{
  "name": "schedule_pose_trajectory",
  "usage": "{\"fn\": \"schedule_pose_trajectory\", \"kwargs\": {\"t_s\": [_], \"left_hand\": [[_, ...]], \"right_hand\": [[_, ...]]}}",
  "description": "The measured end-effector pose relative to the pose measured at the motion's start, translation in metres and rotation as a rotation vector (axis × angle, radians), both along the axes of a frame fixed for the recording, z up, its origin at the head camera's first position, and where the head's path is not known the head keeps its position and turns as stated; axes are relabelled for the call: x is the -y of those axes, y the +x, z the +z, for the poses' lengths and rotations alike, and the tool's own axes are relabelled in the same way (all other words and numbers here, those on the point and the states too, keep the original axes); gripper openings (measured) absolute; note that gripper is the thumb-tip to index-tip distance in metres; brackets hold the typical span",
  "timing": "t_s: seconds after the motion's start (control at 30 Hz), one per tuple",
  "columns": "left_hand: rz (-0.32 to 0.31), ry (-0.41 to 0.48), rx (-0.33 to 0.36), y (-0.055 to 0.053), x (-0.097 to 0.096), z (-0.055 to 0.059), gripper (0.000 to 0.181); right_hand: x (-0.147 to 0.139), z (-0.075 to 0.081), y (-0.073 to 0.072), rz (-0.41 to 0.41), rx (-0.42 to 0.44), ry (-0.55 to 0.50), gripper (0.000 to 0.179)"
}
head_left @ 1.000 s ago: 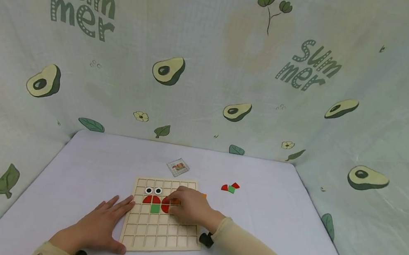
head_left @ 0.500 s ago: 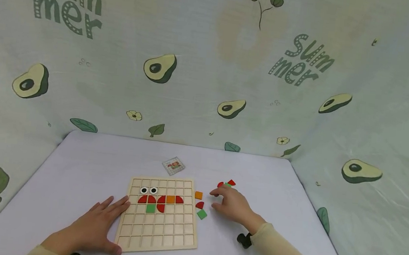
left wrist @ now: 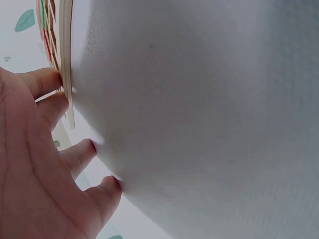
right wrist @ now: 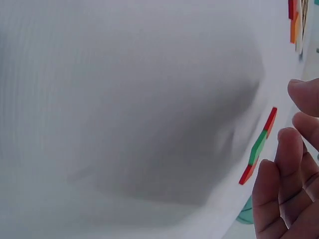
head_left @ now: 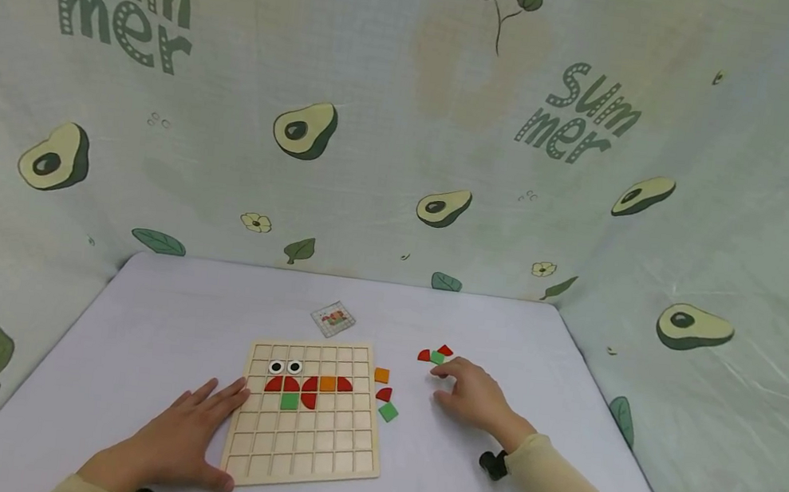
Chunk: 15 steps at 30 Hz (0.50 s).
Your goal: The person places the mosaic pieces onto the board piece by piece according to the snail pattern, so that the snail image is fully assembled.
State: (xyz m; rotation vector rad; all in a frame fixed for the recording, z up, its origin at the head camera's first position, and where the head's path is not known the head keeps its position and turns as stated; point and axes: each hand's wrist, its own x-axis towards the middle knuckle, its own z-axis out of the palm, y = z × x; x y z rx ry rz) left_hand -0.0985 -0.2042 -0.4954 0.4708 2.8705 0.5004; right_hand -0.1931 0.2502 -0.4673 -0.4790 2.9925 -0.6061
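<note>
A square wooden grid board (head_left: 304, 445) lies on the white table. Set in its cells are two eye tiles (head_left: 285, 367), several red quarter-round tiles (head_left: 308, 400), an orange square (head_left: 328, 383) and a green square (head_left: 289, 401). My left hand (head_left: 183, 432) rests with spread fingers at the board's left edge; in the left wrist view, fingertips (left wrist: 55, 79) touch its side. My right hand (head_left: 475, 399) hovers with loosely bent fingers and holds nothing. Just beyond its fingertips lie a green square tile (head_left: 436, 358) and two red quarter-round tiles (head_left: 424, 355).
Right of the board lie an orange square tile (head_left: 382, 375), a red quarter-round tile (head_left: 384, 394) and a green square tile (head_left: 388, 412). A small picture card (head_left: 333, 319) lies behind the board. A printed cloth (head_left: 379, 116) hangs around the table.
My right hand has left the board and moved right toward the far loose tiles. An orange square and a red tile now show where it was. The left hand stays at the board.
</note>
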Motion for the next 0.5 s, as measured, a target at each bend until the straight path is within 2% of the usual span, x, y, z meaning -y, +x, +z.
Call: {"fn": "schedule_pose_trajectory", "kwargs": {"t_s": [0.27,0.5], "left_hand": [[-0.003,0.002,0.004,0.001,0.001,0.002,0.127],[-0.006,0.0,-0.012,0.001,0.001,0.001,0.127]], "right_hand": [[-0.008,0.001,-0.011,-0.028,0.003,-0.011,0.033],[-0.002,-0.004,-0.014,-0.022,0.009,0.0,0.033]]}}
